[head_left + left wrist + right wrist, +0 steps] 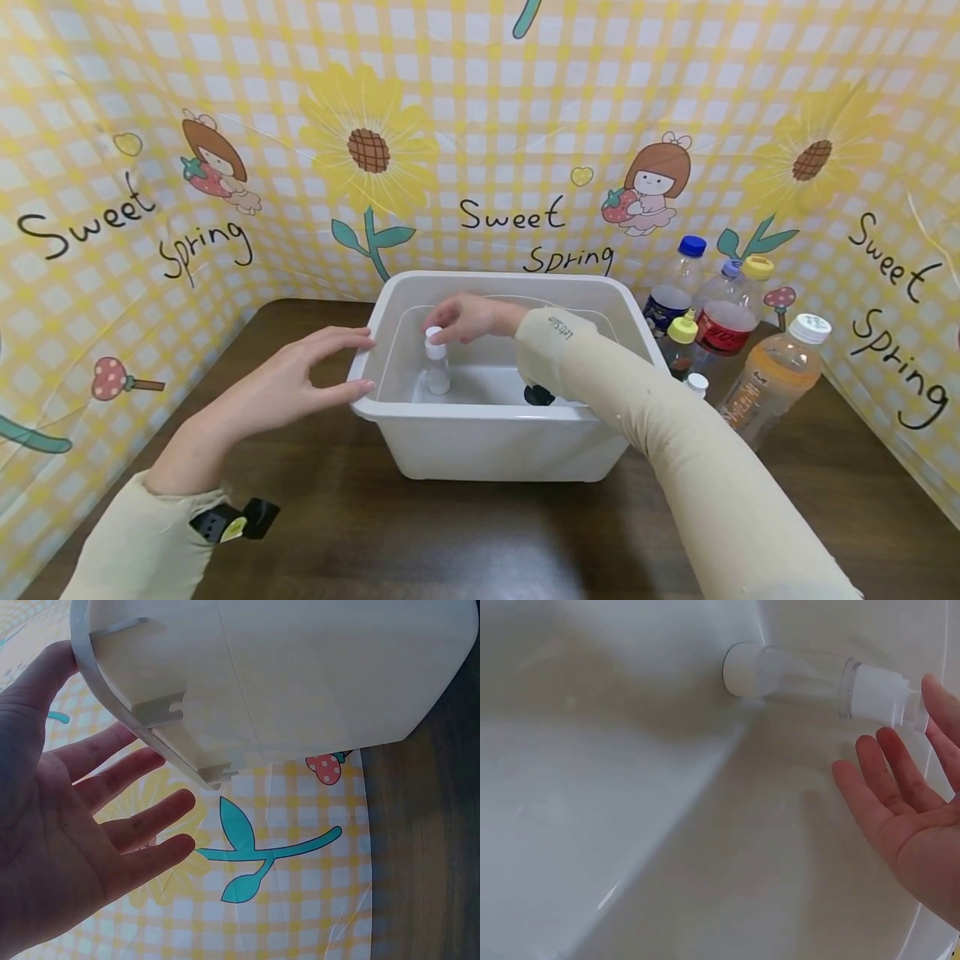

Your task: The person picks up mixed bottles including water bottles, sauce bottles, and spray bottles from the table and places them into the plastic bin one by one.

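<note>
A small clear bottle with a white top (437,367) stands upright inside the white plastic tub (495,442), near its left end. My right hand (472,318) reaches into the tub and pinches the bottle's top between thumb and index finger. The right wrist view shows the bottle's clear body (802,675) and white base, with my other right fingers (885,780) spread away from it. At the tub's left rim, my left hand (300,375) touches the edge with fairly straight, spread fingers. Under the rim, the left wrist view shows the tub's outer wall (322,675).
Right of the tub stand several bottles, among them a blue-capped bottle (678,279), a red-labelled bottle (726,321), a small yellow-topped bottle (681,342) and a white-capped orange drink bottle (776,375). A yellow checked cloth (480,133) hangs behind the dark wooden table (337,533).
</note>
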The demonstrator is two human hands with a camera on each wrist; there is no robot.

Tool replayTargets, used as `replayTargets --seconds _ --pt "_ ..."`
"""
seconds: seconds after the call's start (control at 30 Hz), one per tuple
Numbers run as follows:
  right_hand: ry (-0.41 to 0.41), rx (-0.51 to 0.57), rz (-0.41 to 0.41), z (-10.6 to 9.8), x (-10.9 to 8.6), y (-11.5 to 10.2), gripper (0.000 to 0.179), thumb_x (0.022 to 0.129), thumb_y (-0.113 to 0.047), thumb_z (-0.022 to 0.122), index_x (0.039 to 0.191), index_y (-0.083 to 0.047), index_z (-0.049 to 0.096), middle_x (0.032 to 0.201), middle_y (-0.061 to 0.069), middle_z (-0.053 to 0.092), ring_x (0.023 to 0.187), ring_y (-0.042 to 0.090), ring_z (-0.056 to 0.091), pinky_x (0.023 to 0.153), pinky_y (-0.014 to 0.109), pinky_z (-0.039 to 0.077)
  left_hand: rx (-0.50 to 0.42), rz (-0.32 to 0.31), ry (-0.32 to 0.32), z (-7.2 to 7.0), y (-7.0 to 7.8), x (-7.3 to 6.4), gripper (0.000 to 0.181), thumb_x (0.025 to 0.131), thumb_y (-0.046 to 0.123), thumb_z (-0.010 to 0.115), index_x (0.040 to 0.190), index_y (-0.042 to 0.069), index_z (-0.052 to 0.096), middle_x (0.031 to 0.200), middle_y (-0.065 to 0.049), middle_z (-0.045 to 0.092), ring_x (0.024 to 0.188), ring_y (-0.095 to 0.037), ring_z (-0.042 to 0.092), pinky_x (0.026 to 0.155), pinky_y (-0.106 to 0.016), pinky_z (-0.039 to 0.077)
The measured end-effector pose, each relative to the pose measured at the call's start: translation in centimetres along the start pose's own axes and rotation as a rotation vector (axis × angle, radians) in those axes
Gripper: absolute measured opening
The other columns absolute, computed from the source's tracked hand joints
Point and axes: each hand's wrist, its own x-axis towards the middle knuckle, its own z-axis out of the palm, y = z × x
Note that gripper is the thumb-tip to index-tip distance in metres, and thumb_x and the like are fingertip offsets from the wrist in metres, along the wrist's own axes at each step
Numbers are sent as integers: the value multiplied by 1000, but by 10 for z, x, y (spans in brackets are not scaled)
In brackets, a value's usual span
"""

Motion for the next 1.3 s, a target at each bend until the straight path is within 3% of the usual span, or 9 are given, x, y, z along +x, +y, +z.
replayTargets --seconds 0.43,0.6,0.83,1.1,1.3 --pt "60 93 -82 -27 -16 -12 38 91 -26 60 127 -12 55 132 4 56 119 18 54 96 34 48 4 -6 -9 1 -1 1 56 85 41 65 131 11 51 139 -8 48 130 -30 42 102 -55 36" --pt "98 151 -103 -43 -33 -23 39 91 -29 60 127 -14 55 130 2 56 119 19 55 99 37 46 8 11 -1 0 1 1 53 86 40 65 130 12 53 138 -8 49 130 -30 43 101 -55 37" --pt "109 203 -173 -60 -60 -36 36 92 -24 58 125 -9 55 134 9 54 121 22 53 102 39 44 5 16 0 0 1 2 52 86 39 65 130 13 53 137 -9 50 129 -31 43 101 -56 36" --pt "132 214 -261 -67 -86 -41 30 93 -21 58 121 -11 58 128 3 56 117 17 55 99 34 47 15 6 5 1 -2 1 54 86 40 65 130 11 52 139 -9 48 131 -31 42 101 -55 35" --pt "165 276 -266 -70 -101 -37 31 93 -19 58 122 -7 57 128 6 57 120 23 54 98 32 47 7 1 1 1 -1 0 56 86 40 65 132 12 51 140 -9 46 131 -31 41 101 -56 35"
